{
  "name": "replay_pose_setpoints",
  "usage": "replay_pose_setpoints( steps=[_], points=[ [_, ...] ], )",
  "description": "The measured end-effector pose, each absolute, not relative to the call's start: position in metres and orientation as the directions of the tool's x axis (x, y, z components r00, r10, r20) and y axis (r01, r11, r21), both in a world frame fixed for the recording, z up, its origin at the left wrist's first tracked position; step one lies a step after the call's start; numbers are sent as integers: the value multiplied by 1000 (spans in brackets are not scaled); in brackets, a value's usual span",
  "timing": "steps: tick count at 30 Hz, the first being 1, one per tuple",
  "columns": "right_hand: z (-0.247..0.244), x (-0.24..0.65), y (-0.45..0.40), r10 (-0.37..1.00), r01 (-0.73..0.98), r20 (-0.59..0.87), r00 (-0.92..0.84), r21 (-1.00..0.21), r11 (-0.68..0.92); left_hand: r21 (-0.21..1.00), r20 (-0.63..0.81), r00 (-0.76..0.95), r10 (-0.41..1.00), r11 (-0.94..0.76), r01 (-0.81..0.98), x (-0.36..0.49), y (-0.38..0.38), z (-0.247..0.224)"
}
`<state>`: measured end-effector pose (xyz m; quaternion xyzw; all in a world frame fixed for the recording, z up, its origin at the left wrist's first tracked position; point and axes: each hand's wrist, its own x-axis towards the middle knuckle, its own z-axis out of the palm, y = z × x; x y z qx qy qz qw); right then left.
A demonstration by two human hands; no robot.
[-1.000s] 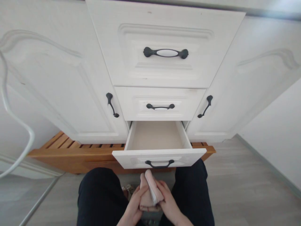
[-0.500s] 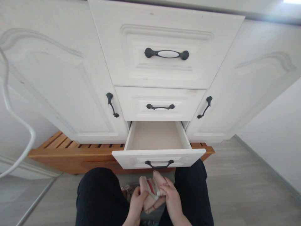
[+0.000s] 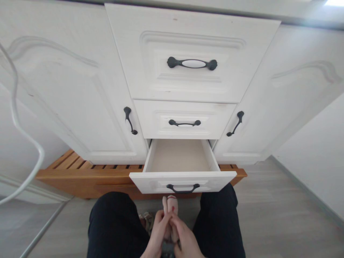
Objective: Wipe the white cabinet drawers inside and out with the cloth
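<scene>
And the hands come together! Just in front of the open drawer, the left hand and right hand have closed in from both sides, fingers curled snugly around the pink cloth bundle, tips meeting over it. Half a second ago it was broader, red stripe showing — now it's narrower, ends toward the drawer, so the folding looks tighter.

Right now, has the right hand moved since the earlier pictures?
Yes: measured against the lowest handle, the right hand has shifted left, toward the left hand.
</scene>
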<state>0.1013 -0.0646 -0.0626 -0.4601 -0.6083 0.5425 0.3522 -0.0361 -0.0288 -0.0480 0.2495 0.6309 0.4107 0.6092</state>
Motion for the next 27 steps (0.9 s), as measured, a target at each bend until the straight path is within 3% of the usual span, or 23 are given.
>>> replay_pose_setpoints(
  steps=[2, 5, 8, 11, 14, 17, 19, 20, 23, 27],
  points=[
    [-63, 98, -65, 964, -96, -135, -231, -982, -161, 867, -498, -133, 857, 487, -104, -35, -29, -47],
    [-59, 98, -62, 919, -475, -374, -123, -791, -385, 913, -407, -96, 908, 407, -18, -29, -32, -46],
    [-51, 102, -60, 842, -610, -497, -208, -607, -509, 950, -270, 4, 963, 266, 164, -19, -40, -43],
    [-45, 107, -58, 812, -618, -515, -273, -554, -559, 901, -79, 233, 969, -31, 433, -11, -46, -35],
    [-46, 112, -54, 809, -626, -546, -216, -558, -544, 787, 115, 380, 918, -318, 528, -9, -47, -18],
    [-51, 119, -48, 835, -682, -541, -103, -573, -455, 479, 495, 399, 772, -626, 616, -11, -41, 12],
    [-56, 123, -43, 845, -691, -535, -14, -605, -395, 272, 683, 351, 640, -669, 691, -11, -30, 31],
    [-58, 124, -41, 843, -681, -537, 22, -626, -381, 231, 721, 323, 614, -651, 723, -10, -23, 39],
    [-63, 122, -37, 847, -570, -529, 48, -711, -412, 232, 709, 285, 645, -595, 770, -4, 3, 46],
    [-59, 122, -36, 919, -300, -392, -41, -873, -386, 171, 740, 308, 598, -610, 774, -1, 30, 33]
  ],
)
